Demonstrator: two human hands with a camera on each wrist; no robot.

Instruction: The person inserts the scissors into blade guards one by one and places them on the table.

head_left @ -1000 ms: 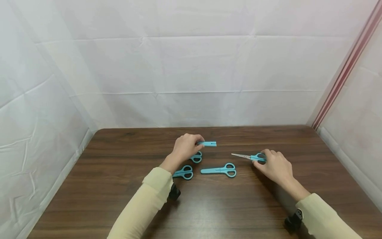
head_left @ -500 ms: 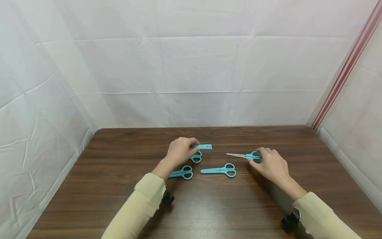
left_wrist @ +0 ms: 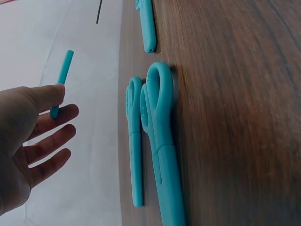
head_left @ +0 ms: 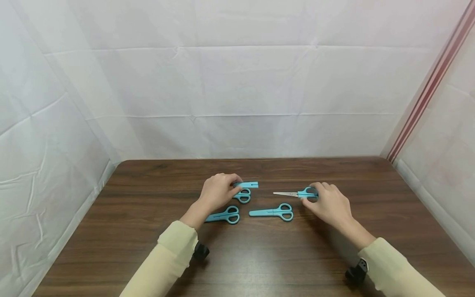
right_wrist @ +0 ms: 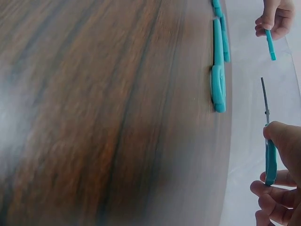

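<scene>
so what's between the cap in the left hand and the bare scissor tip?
Nothing: between the cap and scissors, the head view shows only bare table.

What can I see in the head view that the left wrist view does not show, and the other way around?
Only the head view shows the right hand holding the bare-bladed scissors by the handle, both sleeves, and the whole table with the white walls around it.

Only the left wrist view shows the left hand's fingers from the palm side, spread below the thumb, and the table's wood grain up close.

Both show the left hand pinching the blue blade cover, and capped scissors lying flat on the table.
</scene>
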